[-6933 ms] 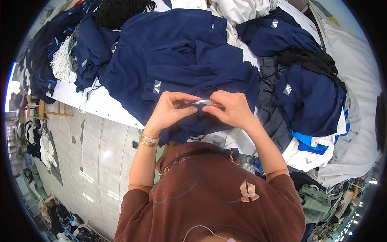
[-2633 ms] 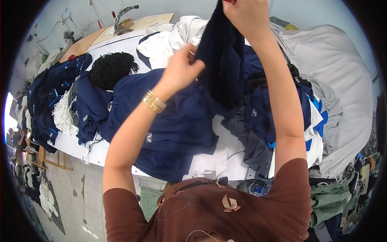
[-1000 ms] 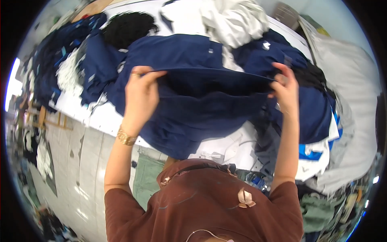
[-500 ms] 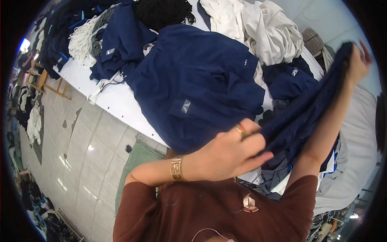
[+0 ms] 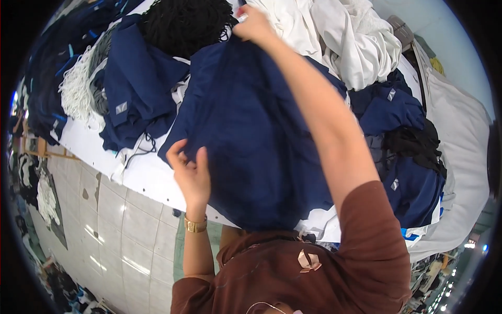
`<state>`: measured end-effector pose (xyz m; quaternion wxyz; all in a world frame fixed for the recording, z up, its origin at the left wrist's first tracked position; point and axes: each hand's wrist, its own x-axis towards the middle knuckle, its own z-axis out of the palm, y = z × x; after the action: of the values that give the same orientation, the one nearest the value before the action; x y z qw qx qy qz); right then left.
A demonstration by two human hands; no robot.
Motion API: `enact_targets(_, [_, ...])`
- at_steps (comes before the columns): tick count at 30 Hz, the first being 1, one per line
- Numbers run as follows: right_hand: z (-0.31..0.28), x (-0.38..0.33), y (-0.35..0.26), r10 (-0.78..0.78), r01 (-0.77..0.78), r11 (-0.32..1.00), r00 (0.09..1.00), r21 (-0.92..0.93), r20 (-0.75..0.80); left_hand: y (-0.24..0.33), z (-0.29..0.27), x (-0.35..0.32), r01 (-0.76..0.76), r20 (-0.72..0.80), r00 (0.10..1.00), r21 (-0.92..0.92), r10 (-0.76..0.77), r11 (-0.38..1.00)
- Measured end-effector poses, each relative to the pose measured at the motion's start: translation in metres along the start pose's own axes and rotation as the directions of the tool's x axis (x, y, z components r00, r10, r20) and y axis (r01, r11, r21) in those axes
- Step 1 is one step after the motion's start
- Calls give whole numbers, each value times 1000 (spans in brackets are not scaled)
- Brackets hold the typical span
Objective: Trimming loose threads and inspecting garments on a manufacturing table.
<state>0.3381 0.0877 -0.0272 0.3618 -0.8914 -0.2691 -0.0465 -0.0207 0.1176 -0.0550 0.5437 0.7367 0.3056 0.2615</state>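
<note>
A navy garment [image 5: 261, 136] is spread in front of me on the white table, its near edge reaching my body. Its exact kind cannot be told. My right hand [image 5: 253, 26] is stretched to the far side and closed on the garment's far edge, beside a heap of black cords. My left hand [image 5: 191, 172] is at the garment's left edge, fingers apart and slightly curled, with nothing visible in it. The lower navy garment with silver patches is largely hidden under the spread one.
The white table [image 5: 141, 180] holds black cords [image 5: 185, 26], white cords [image 5: 81, 86], a folded navy garment [image 5: 136, 83] at left and white cloth [image 5: 355, 47] at the back. Navy garments [image 5: 392, 110] with silver patches pile up at right, next to a grey-white cover [image 5: 455, 152]. Tiled floor [image 5: 120, 220] lies left.
My right hand has swung from the far right to the far middle, carrying the navy garment over the one on the table. My left hand has moved left and its fingers have opened.
</note>
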Motion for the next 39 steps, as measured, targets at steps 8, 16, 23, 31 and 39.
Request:
enact_targets(8, [71,-36,-8,-39,83,933,990,349,-133,-31,-22,17,-150,-55,974,563,218,813])
enact_targets(16, [-98,-249,82,279,-155,942,857,298,-433,10,15,-11,-467,142,865,576,480,671])
enact_targets(23, [-162,-408,215,663,-751,659,604,-38,-443,24,83,-100,-537,572,757,269,315,800])
enact_targets(31, [-238,-373,226,350,-235,936,554,261,-756,-24,102,-137,-338,552,828,632,-99,697])
enact_targets(39, [-364,-331,103,-62,239,971,272,5,-960,-25,109,-144,-378,557,818,708,-143,596])
